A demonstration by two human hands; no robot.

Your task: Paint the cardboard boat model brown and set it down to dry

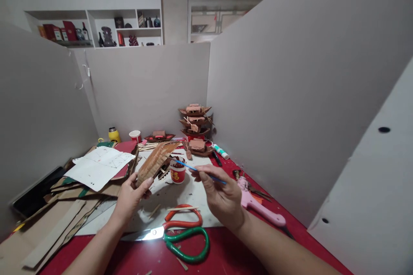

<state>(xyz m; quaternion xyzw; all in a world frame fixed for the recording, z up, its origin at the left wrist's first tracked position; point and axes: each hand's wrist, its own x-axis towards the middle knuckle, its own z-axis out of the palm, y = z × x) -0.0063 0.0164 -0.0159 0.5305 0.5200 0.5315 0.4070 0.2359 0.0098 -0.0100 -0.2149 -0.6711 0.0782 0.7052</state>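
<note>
My left hand (pixel 137 189) is closed on the near end of a cardboard model boat (pixel 156 161), which it holds tilted above the table. The boat's side is partly glossy brown and partly bare cardboard. Between the thumb and fingers of my right hand (pixel 222 193) is a thin blue paintbrush (pixel 195 169). Its tip points left, close to the boat's far right side; whether it touches cannot be made out. Just beneath the brush stands a red and white paper cup (pixel 178 175) with dark brown stains on its rim.
Orange-and-green-handled scissors (pixel 164 233) lie in front. Finished boats (pixel 195 126) are stacked at the back right, near another boat (pixel 159 136). Cardboard (pixel 80 197) and a drawn sheet (pixel 100 166) cover the left. A pink glue gun (pixel 260 208) lies right, beside the partition (pixel 290 94).
</note>
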